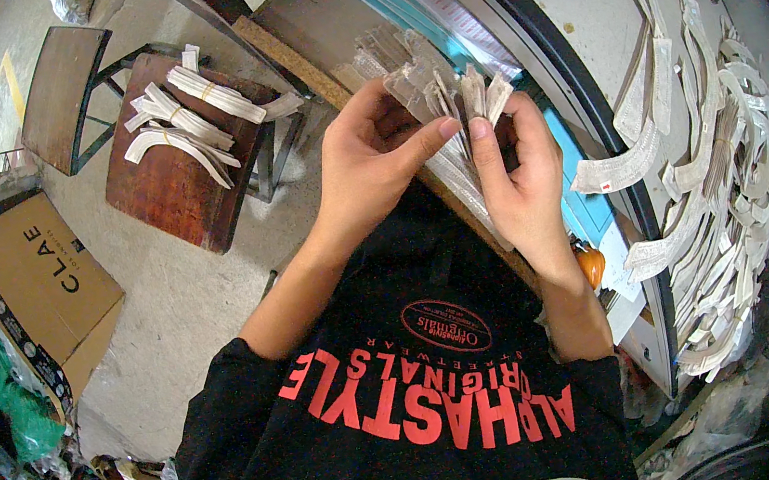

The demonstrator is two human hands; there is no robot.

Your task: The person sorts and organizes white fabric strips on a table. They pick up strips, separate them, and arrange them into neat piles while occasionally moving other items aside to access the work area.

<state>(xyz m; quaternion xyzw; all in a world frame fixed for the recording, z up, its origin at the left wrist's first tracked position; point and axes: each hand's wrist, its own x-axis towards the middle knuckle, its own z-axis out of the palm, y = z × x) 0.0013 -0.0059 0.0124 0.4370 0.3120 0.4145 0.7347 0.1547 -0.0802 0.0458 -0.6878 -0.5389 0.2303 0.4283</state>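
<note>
Both my hands are raised over an open drawer-like space, among thin greyish-white strips. My left hand (364, 155) is closed round a fanned stack of strips (422, 80), its thumb pressed along the near side. Close beside it, my right hand (526, 168) pinches a smaller group of strips (479, 96) between thumb and fingers. The two groups nearly touch at their upper ends. More pale strips (460, 186) lie below my hands along a brown wooden edge (293, 63); my hands partly hide them.
Many loose curved strips (720, 171) cover the table at right, inside its dark edge (619, 136). Banded white bundles (184, 116) rest on a brown wooden stool (170, 195) at left. A cardboard box (50, 284) stands far left. An orange object (590, 263) sits by my right wrist.
</note>
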